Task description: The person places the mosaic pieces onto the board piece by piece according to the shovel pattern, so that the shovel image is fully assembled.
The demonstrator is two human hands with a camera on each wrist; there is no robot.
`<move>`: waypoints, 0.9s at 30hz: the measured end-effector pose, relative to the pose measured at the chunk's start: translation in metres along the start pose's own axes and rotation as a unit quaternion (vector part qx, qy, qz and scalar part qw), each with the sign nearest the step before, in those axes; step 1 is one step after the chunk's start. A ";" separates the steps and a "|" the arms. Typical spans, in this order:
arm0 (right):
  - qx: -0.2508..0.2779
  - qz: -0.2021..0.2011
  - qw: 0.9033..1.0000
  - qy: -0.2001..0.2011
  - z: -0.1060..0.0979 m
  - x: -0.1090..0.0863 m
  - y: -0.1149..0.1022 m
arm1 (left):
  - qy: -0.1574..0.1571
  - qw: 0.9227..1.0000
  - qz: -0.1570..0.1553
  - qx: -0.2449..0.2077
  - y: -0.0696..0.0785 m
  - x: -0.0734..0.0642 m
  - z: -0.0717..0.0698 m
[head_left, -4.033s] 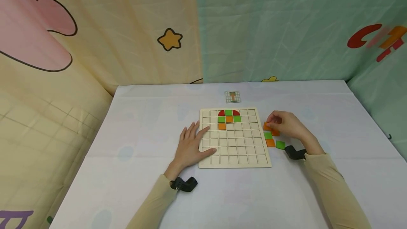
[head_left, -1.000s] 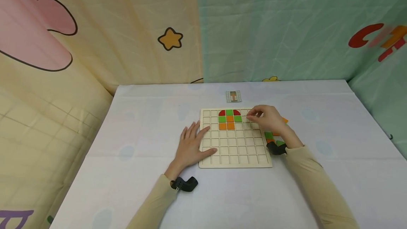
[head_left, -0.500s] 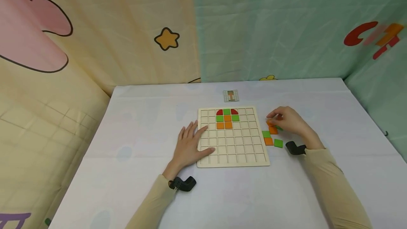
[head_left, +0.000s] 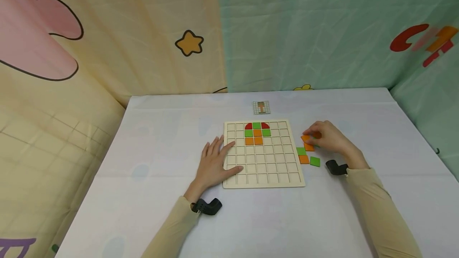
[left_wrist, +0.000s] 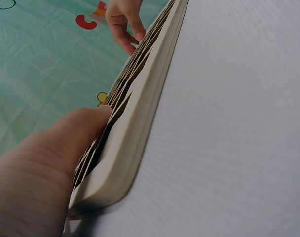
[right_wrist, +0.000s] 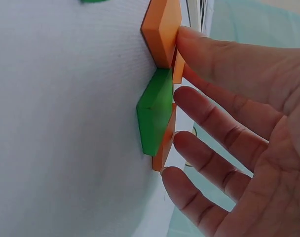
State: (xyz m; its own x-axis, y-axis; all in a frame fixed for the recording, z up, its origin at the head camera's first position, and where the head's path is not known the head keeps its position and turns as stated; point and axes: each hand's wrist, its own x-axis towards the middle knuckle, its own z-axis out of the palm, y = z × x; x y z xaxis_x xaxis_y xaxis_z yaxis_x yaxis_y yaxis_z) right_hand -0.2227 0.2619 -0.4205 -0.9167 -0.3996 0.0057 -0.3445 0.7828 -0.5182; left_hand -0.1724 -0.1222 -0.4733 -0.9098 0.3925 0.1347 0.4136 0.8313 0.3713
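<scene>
My left hand [head_left: 211,163] lies spread at the left edge of the wooden grid board [head_left: 265,166], thumb and index finger resting on it. Its thumb [left_wrist: 83,128] shows on the rim in the left wrist view. On the board's upper rows sit red rounded pieces [head_left: 265,126], green squares [head_left: 249,133] and orange squares [head_left: 257,133]. Right of the board, my right hand [head_left: 330,137] pinches an orange tile [head_left: 305,137] with thumb and index finger. Below its fingers in the right wrist view lie a green tile [right_wrist: 156,111] and other orange tiles [right_wrist: 161,32].
A small pattern card [head_left: 261,107] lies behind the board. Loose green [head_left: 315,161] and orange tiles [head_left: 303,159] lie by the board's right edge. Printed curtains [head_left: 308,31] hang behind the white-covered table [head_left: 161,138].
A second orange square now sits in the board's third row. My right hand was over the board's upper right, then moved right to the loose tiles. The left hand has stayed in place.
</scene>
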 end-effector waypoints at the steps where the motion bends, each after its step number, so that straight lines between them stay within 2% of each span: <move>1: 0.000 0.001 1.000 0.001 0.000 0.000 0.000 | 0.000 1.000 0.000 0.000 0.000 0.000 0.000; 13: 0.013 0.038 0.999 0.010 0.000 0.003 0.000 | -0.006 1.000 -0.003 0.005 0.000 0.001 0.000; 22: 0.018 0.037 0.999 0.012 0.000 0.005 -0.002 | -0.009 1.000 -0.006 0.003 -0.001 0.000 0.000; 27: 0.027 0.053 0.998 0.014 0.000 0.005 -0.003 | -0.009 1.000 -0.005 0.008 -0.001 0.000 0.001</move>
State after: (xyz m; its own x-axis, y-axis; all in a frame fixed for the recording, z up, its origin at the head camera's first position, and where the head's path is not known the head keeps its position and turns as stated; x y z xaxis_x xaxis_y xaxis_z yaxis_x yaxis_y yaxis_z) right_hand -0.2260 0.2579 -0.4191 -0.9529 -0.3021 -0.0273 -0.2350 0.7922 -0.5631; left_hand -0.1730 -0.1224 -0.4743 -0.9129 0.3917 0.1144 0.4058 0.8414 0.3569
